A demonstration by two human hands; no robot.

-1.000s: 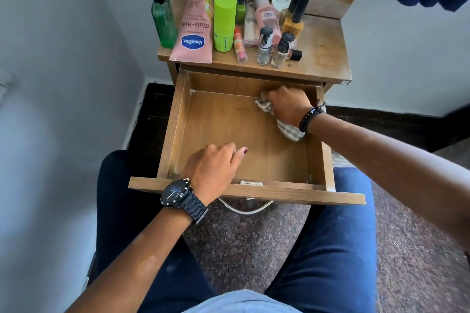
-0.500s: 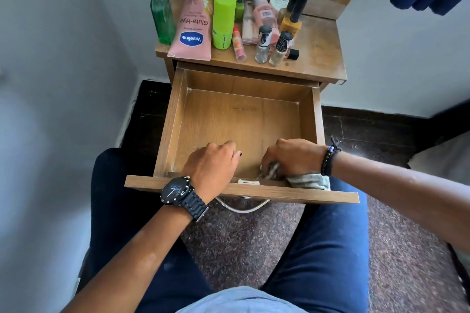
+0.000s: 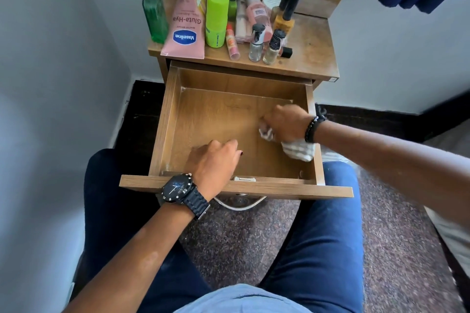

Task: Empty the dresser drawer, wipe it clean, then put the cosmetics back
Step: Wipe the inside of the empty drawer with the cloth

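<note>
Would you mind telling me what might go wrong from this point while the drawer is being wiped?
The drawer is pulled far out with the left hand resting inside it; leaning harder could strain or tip it. The cosmetics crowd the dresser top, and the Vaseline tube overhangs its front edge, so jolts from the right hand scrubbing with the cloth might drop it into the drawer.

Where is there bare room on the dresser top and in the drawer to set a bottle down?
Dresser top: the right part is bare, from the nail polish bottles to the right edge; the left and middle are crowded with cosmetics. Drawer: the floor's back and left part is bare, between the back wall, the left hand and the right hand holding the cloth.
</note>
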